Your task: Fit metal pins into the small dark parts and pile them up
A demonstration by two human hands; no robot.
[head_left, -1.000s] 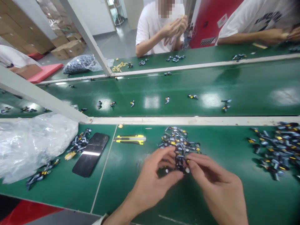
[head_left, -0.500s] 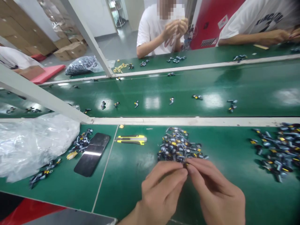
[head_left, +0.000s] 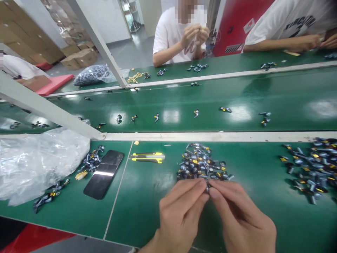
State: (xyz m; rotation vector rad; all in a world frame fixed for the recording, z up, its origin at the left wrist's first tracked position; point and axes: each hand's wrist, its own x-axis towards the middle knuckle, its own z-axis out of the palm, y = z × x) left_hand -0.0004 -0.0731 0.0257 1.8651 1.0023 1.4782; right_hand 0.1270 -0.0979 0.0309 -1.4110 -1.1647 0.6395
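My left hand [head_left: 181, 214] and my right hand [head_left: 240, 218] meet at the near edge of a heap of small metal-and-plastic parts [head_left: 201, 164], with dark, silvery and yellow pieces, on the green belt [head_left: 147, 200]. Between their fingertips they pinch a small dark part [head_left: 207, 186], mostly hidden by my fingers. A second, wider heap of similar parts [head_left: 308, 168] lies to the right. A yellow-and-black utility knife [head_left: 147, 157] and a black phone [head_left: 103, 174] rest on the belt to the left.
Clear plastic sheeting [head_left: 39, 165] bulges at the left, with a few parts beside it. A white rail [head_left: 218, 136] separates my belt from a second green belt [head_left: 184, 105] carrying spaced parts. Two people [head_left: 179, 38] work across it. Cardboard boxes stand behind.
My hands have drawn back from the heap toward me and now pinch the part at its near edge. The parts on the middle belt have shifted right.
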